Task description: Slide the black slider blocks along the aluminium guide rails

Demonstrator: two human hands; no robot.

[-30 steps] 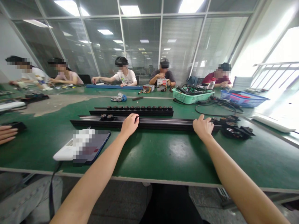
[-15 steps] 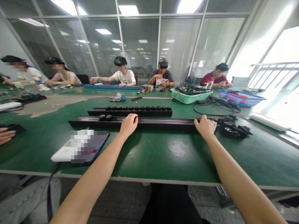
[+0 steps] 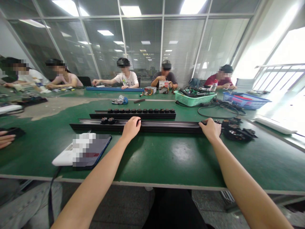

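Note:
A long black metal rail [image 3: 166, 128] with a channel along its top lies across the table in front of me. My left hand [image 3: 132, 127] is closed over the rail left of its middle; a small dark bit shows at the fingertips, too small to name. Near the right end, my right hand [image 3: 211, 128] is closed on the same rail, with a dark piece partly hidden behind its thumb. Two small black modules [image 3: 108, 120] sit in the channel towards the left end. Behind it, parallel, lies a second black rail [image 3: 133, 116] bearing a row of several such modules.
Loose black modules [image 3: 238, 132] lie beside my right hand. A phone [image 3: 101, 149] and a white device [image 3: 65, 156] rest at front left. Further back are a green basket [image 3: 195, 101] of cables, a blue basket [image 3: 250, 102] and a cloth [image 3: 119, 100]. Several people sit across the table.
My right hand has shifted very slightly to the right along the rail. My left hand and both rails look the same.

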